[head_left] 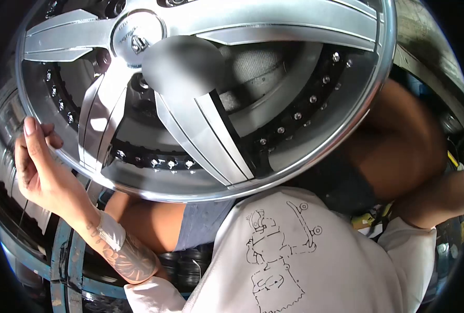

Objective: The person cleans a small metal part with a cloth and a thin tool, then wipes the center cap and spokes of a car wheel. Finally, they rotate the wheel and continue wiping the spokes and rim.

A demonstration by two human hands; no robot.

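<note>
Wheel [206, 94] held up close in front of the chest, over the lap.

Left hand [34, 167] at the wheel's lower-left rim: fingers curl over the polished lip, so this grip is grasping the wheel. Right hand is hidden behind the wheel's right side; its arm runs that way, but I cannot tell how it holds. Judgement: cast metal, stiff and heavy; the mirror-polished lip looks slippery and easy to mark. Best taken by the rim at opposite sides, or by a spoke [211, 135] near the hub cap [137, 32]. White shirt [320, 250] lies below the wheel.
</note>
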